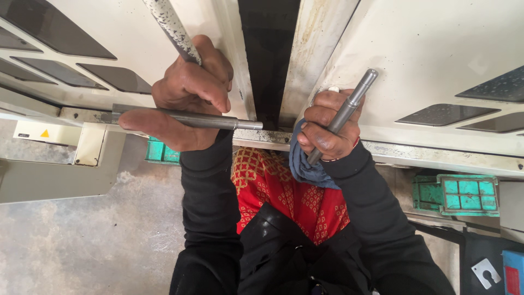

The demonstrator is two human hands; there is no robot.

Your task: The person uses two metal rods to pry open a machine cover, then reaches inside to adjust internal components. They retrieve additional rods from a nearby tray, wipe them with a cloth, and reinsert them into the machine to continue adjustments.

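Sleeves: black, lower centre, over red patterned cloth (pixel 284 191).
Left hand (pixel 188 93): centre left, fingers wrapped round long grey rod (pixel 188 118) lying level.
Right hand (pixel 327 128): centre right, fist closed on short grey rod (pixel 346 112), tilted, plus blue rag (pixel 305 164).
Backdrop: cream machine panels (pixel 426 54).

I see two grey metal rods — one (pixel 185 117) lying level across my left fingers (pixel 164 128), its tip pointing right, the other (pixel 344 114) tilted up to the right in my right fingers (pixel 327 139) — plus a blue rag (pixel 305 164) bunched beneath it.
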